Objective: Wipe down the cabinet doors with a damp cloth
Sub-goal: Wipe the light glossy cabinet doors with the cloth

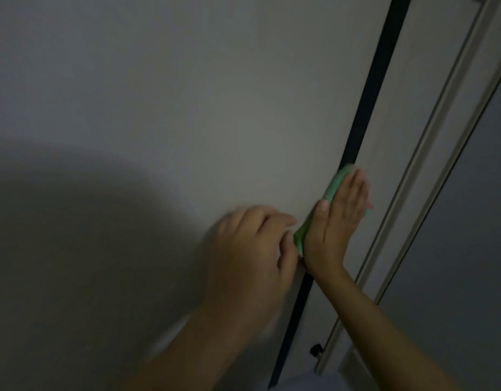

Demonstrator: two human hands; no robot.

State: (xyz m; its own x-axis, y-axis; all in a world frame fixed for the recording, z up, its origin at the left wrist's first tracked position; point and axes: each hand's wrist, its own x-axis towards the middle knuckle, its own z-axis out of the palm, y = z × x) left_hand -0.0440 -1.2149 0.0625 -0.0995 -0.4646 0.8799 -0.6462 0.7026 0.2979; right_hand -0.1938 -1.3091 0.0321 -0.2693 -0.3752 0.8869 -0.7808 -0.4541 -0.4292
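- The green cloth point(332, 190) lies flat against the pale cabinet door point(187, 94), right at the door's edge where a dark gap point(376, 80) runs between it and the next panel.
- The right hand point(336, 221) presses the cloth to the surface with straight fingers laid together, palm flat over it.
- The left hand point(252, 246), blurred, sits just beside the cloth's lower end with fingers loosely curled; whether it pinches the cloth I cannot tell.
- The step in hand looks like wiping the door's edge.
- Next probably calls for sliding the cloth along that edge under even pressure, without letting it slip into the gap.
- A small dark knob point(316, 349) shows lower down, by the pale frame point(441, 136).
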